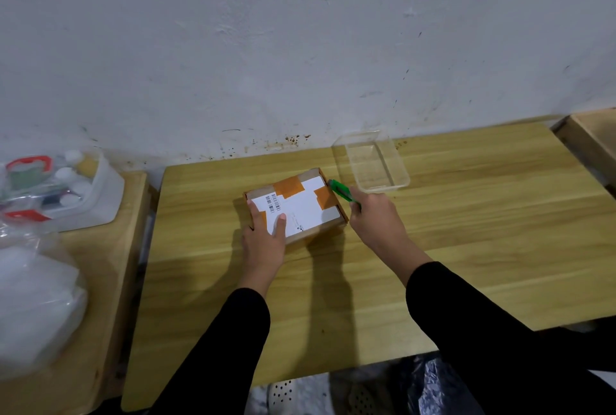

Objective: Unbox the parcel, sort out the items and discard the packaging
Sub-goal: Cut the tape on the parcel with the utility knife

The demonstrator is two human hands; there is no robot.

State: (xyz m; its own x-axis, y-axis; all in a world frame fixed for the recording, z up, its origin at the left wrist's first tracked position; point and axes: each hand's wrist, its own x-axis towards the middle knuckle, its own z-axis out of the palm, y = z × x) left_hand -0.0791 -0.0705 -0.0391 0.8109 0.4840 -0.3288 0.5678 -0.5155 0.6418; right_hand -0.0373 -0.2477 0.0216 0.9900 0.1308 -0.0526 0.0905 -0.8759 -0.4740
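A small brown cardboard parcel [301, 204] lies on the wooden table [466, 231]. It carries a white shipping label with a barcode and strips of orange tape. My left hand [265, 241] presses flat on the parcel's near left corner, fingers spread over the label. My right hand [375, 218] grips a green utility knife [343, 193], whose tip touches the parcel's far right edge.
An empty clear plastic tray [373, 161] stands behind the parcel near the white wall. A side table on the left holds a white bin of small bottles [66, 188] and clear plastic bags [33, 298]. A dark bag [433, 388] lies under the table's front edge.
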